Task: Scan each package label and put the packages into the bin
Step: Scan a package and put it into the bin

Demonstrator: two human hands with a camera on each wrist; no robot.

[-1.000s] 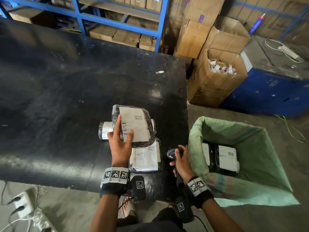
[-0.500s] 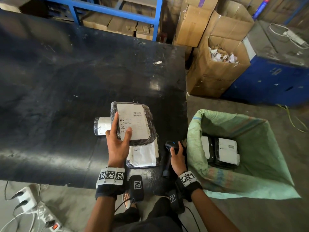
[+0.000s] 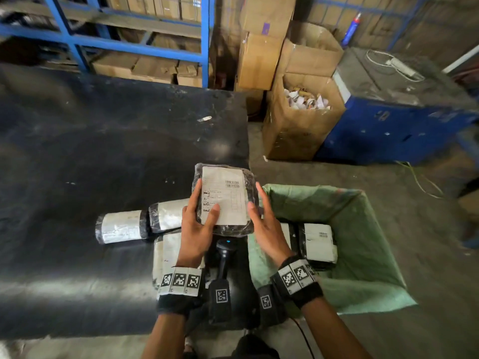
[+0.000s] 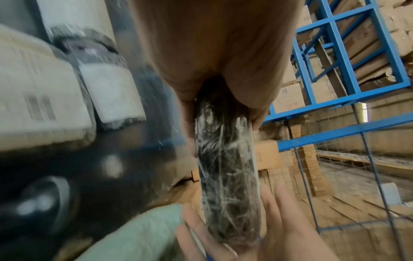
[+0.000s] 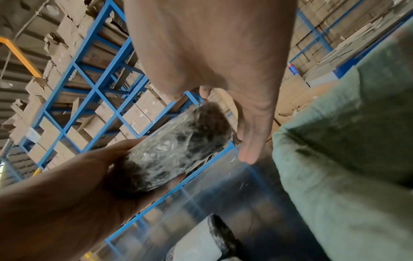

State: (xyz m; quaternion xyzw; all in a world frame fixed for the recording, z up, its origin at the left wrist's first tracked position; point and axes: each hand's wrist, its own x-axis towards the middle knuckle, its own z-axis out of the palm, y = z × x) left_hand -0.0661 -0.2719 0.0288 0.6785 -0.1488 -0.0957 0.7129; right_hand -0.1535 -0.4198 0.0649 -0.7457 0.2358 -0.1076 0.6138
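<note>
My left hand (image 3: 204, 200) grips a black plastic-wrapped package (image 3: 225, 198) with a white label, thumb on the label, and holds it lifted over the black table's (image 3: 103, 156) right edge. My right hand (image 3: 255, 196) is at the package's right side with its fingers straight; the right wrist view shows them beside the wrap (image 5: 174, 150), barely apart from it. The black scanner (image 3: 225, 252) lies on the table below the package, held by neither hand. The green-lined bin (image 3: 368, 229) stands to the right with two packages (image 3: 317, 242) inside.
Three more labelled packages lie on the table: two rolls (image 3: 121, 226) (image 3: 168, 215) and a flat one (image 3: 166, 255) under my left wrist. An open cardboard box (image 3: 298, 130), a blue cabinet (image 3: 388, 130) and blue shelving (image 3: 134, 47) stand behind.
My right hand let go of the scanner, which now lies on the table, and rose to the package's right side. My left hand lifted the package and carried it right, toward the bin.
</note>
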